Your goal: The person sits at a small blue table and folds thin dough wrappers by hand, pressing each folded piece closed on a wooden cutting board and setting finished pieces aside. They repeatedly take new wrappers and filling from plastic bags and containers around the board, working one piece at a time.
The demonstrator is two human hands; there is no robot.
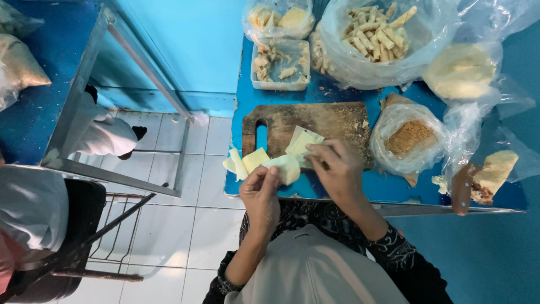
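My left hand [260, 188] pinches one end of a pale yellow dough wrapper [287, 167] at the near edge of the blue table [394, 186]. My right hand [336, 166] grips the wrapper's other side, fingers curled over it. Both hands hover just in front of a worn wooden cutting board [332, 121]. Loose pale wrapper sheets [302, 139] lie on the board's near edge, and more wrapper pieces [243, 161] rest at the table's left corner.
A clear bag of rolled sticks [378, 35] and a plastic tub of scraps [280, 65] stand behind the board. A bag of brown crumbs [409, 138] sits right of it. A metal frame [112, 163] and a dark chair [79, 236] stand on the tiled floor to the left.
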